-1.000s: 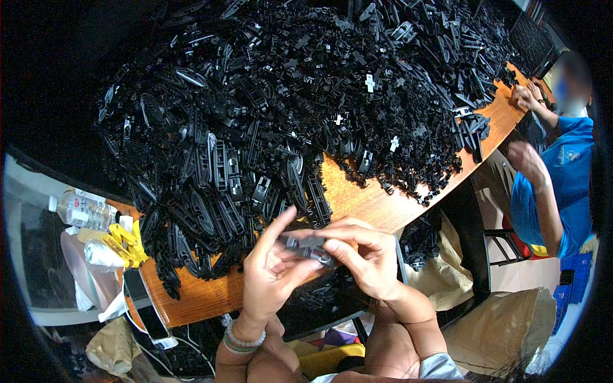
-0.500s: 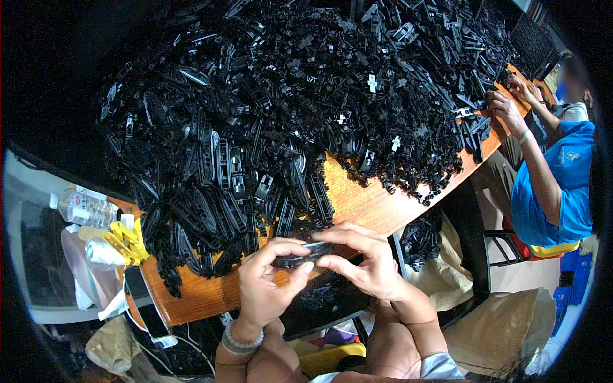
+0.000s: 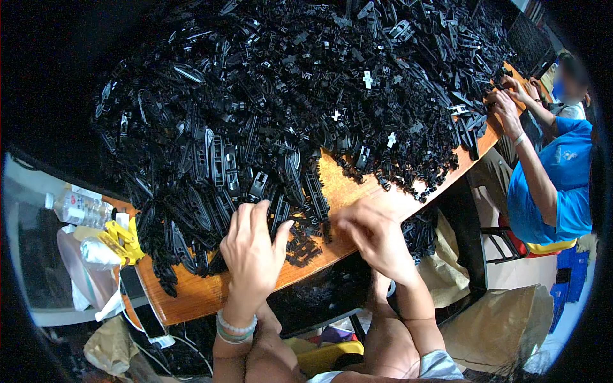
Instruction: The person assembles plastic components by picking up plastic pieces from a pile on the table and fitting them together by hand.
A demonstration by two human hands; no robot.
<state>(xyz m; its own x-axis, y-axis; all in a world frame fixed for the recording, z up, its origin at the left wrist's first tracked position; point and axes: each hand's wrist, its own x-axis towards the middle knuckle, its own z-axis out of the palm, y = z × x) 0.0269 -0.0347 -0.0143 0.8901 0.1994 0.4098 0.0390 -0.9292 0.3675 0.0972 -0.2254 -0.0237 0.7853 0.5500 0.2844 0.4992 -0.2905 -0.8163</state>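
My left hand (image 3: 250, 252) reaches palm-down over the near edge of a large pile of black plastic parts (image 3: 211, 210), its thumb spread from the fingers, and I see nothing held in it. Long, narrow, ribbed parts lie by its fingertips. To the right, over the table edge, my right hand (image 3: 378, 241) is smeared by motion with its fingers bent; whether it holds anything does not show. Between the two hands, small black clip-like parts (image 3: 302, 247) lie on the wooden table (image 3: 345, 182).
Yellow clamps (image 3: 121, 239) and a clear bottle (image 3: 80, 207) stand at the left. A phone-like dark slab (image 3: 142, 300) rests near a white cable. Brown sacks (image 3: 498, 325) are at lower right. A person in a blue shirt (image 3: 552, 179) handles parts at the far right.
The dark elongated piece that both hands held is no longer visible between them. My hands have separated; the left moved up and left to the pile, the right moved slightly up and right.
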